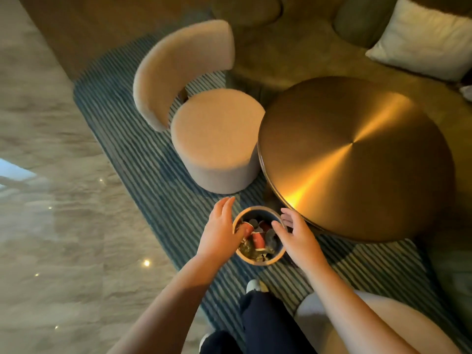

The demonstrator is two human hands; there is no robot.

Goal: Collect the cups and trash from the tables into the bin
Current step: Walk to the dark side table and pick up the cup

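Dark trouser legs [258, 325] stand before the bin [268, 261] on the rug [153, 162] just beside the near edge of the round counter [357, 159], left grip [222, 231] and right grip [298, 236] released, flanking its rim, likely to lift it; red cups [258, 241] lie inside.

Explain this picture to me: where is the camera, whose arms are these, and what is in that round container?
The camera sits on a person's head and looks down, so the arms are their own. There is no robot. The left hand and right hand, both open, flank a small round bin on the striped rug, thumbs over its rim. Neither plainly holds anything. Inside lie red cups and crumpled trash. A round brass table stands right beside it, with a padded chair behind.
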